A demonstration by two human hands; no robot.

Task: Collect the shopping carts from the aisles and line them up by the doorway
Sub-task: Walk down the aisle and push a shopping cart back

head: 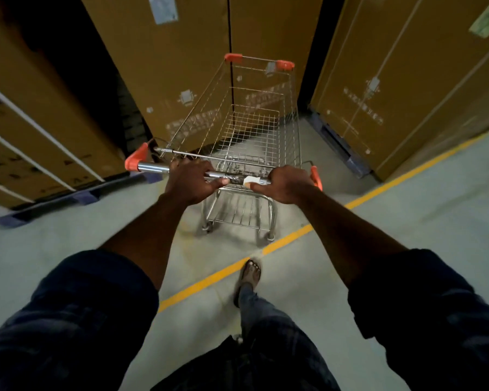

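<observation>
The left hand and right hand are covering stretches of the handle bar, their fingertips curling out of sight behind it. The right hand is hiding part of a white tag. The print on the cardboard boxes is blurring beyond reading (the frame is cutting their tops off).

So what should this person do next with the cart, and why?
Probably swing the cart to the right. The left hand and right hand both grip its handle, but its nose points at tall cardboard boxes close ahead, while open floor runs along the yellow line to the right.
</observation>
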